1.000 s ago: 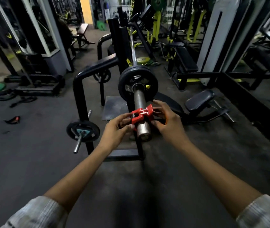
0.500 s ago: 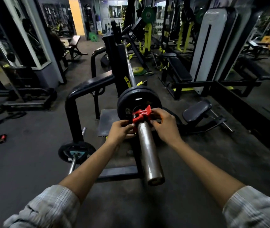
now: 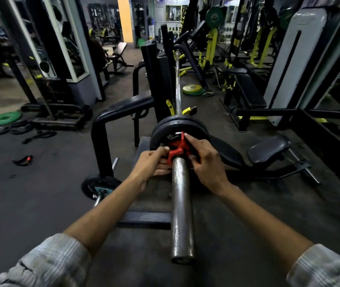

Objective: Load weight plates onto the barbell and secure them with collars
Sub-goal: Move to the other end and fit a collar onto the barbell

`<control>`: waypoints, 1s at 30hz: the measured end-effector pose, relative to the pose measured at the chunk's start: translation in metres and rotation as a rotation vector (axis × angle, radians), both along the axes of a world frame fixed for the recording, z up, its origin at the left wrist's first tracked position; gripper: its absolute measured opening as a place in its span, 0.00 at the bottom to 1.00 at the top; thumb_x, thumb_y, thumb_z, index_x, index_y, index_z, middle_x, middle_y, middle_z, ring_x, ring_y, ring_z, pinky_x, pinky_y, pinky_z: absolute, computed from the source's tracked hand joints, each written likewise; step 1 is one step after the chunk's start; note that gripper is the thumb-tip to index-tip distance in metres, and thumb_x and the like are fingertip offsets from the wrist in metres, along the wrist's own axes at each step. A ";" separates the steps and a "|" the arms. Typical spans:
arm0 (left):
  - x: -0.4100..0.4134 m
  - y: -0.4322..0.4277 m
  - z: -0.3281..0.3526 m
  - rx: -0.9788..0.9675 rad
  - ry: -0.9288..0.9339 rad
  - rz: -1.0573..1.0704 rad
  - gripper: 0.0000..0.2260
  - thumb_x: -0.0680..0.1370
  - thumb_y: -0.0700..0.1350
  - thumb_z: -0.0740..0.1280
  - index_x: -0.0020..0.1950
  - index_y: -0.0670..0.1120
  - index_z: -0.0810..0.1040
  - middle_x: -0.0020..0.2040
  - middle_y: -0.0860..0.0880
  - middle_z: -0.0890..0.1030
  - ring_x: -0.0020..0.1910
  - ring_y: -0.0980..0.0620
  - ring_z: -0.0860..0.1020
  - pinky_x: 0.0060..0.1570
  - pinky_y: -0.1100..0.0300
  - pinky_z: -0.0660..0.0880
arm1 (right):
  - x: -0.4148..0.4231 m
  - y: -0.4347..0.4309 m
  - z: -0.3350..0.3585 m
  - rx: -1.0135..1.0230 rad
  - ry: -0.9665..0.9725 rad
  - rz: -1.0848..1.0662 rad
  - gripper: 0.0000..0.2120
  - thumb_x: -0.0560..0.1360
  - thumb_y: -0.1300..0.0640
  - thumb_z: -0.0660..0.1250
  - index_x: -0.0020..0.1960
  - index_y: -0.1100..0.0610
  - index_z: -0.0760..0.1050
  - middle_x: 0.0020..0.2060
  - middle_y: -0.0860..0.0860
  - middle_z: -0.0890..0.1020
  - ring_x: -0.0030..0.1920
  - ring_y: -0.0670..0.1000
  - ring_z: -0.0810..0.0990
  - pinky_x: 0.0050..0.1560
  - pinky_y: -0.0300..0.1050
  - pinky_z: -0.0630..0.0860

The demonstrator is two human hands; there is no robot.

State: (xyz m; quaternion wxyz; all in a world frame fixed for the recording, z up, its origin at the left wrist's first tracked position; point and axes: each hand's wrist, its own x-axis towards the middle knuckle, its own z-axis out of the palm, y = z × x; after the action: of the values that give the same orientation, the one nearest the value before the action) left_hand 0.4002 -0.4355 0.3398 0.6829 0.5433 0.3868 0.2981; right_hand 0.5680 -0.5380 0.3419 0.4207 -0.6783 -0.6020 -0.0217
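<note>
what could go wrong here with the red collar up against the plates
1. The red collar has its lever raised, so it looks unclamped; if left so, the black plates could creep outward along the sleeve.
2. Both the left hand and right hand have fingers close around the collar, so snapping the lever shut might pinch one.

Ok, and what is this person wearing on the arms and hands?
Both hands, left and right, are bare: no gloves, rings or watch visible. Each arm has a pale grey sleeve with faint stripes, pushed up toward the elbow, left and right.
</note>
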 end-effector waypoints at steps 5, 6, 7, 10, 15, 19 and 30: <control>0.004 -0.008 0.034 0.025 0.132 0.004 0.33 0.74 0.70 0.67 0.54 0.40 0.86 0.46 0.40 0.88 0.44 0.44 0.88 0.47 0.51 0.85 | 0.001 0.000 0.003 -0.115 -0.125 0.036 0.30 0.82 0.63 0.62 0.80 0.43 0.65 0.63 0.54 0.74 0.54 0.58 0.81 0.51 0.46 0.78; 0.005 -0.009 0.039 0.032 0.155 0.012 0.33 0.73 0.71 0.68 0.53 0.39 0.85 0.45 0.40 0.88 0.42 0.45 0.88 0.43 0.53 0.85 | 0.003 0.000 0.004 -0.135 -0.134 0.049 0.30 0.82 0.63 0.62 0.81 0.43 0.64 0.64 0.55 0.73 0.55 0.59 0.81 0.51 0.49 0.79; 0.006 -0.009 0.042 0.040 0.174 0.020 0.33 0.73 0.70 0.69 0.53 0.39 0.85 0.45 0.40 0.88 0.40 0.46 0.88 0.40 0.54 0.85 | 0.003 0.000 0.005 -0.151 -0.144 0.060 0.31 0.82 0.63 0.61 0.81 0.44 0.63 0.64 0.55 0.72 0.57 0.60 0.80 0.52 0.51 0.80; 0.010 -0.010 0.046 0.052 0.192 0.026 0.30 0.74 0.66 0.72 0.53 0.37 0.85 0.45 0.39 0.88 0.38 0.46 0.87 0.36 0.56 0.84 | 0.004 0.000 0.008 -0.169 -0.164 0.080 0.31 0.81 0.64 0.61 0.81 0.45 0.63 0.64 0.56 0.72 0.60 0.61 0.79 0.53 0.54 0.81; 0.011 -0.007 0.040 0.017 0.145 0.047 0.26 0.76 0.60 0.73 0.55 0.36 0.84 0.48 0.36 0.87 0.40 0.44 0.87 0.40 0.52 0.86 | 0.002 -0.003 0.014 -0.221 -0.143 0.089 0.32 0.80 0.64 0.60 0.81 0.44 0.63 0.66 0.56 0.69 0.64 0.61 0.76 0.59 0.58 0.80; 0.009 -0.008 0.037 -0.031 0.089 0.088 0.25 0.78 0.55 0.73 0.56 0.30 0.82 0.45 0.33 0.86 0.37 0.42 0.86 0.36 0.50 0.86 | -0.002 -0.002 0.014 -0.237 -0.138 0.080 0.34 0.78 0.66 0.61 0.80 0.43 0.64 0.63 0.55 0.68 0.63 0.59 0.73 0.58 0.58 0.80; 0.008 -0.018 0.031 -0.048 0.036 0.133 0.19 0.81 0.45 0.70 0.60 0.29 0.78 0.40 0.39 0.84 0.29 0.49 0.85 0.32 0.55 0.84 | -0.009 -0.001 0.019 -0.300 -0.180 0.069 0.36 0.76 0.66 0.62 0.79 0.40 0.64 0.63 0.54 0.63 0.65 0.58 0.68 0.60 0.59 0.78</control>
State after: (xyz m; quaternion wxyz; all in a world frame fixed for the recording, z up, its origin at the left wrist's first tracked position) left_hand 0.4077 -0.4531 0.3711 0.6674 0.5050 0.4414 0.3235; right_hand 0.5593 -0.5391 0.3614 0.2596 -0.7079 -0.6565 0.0220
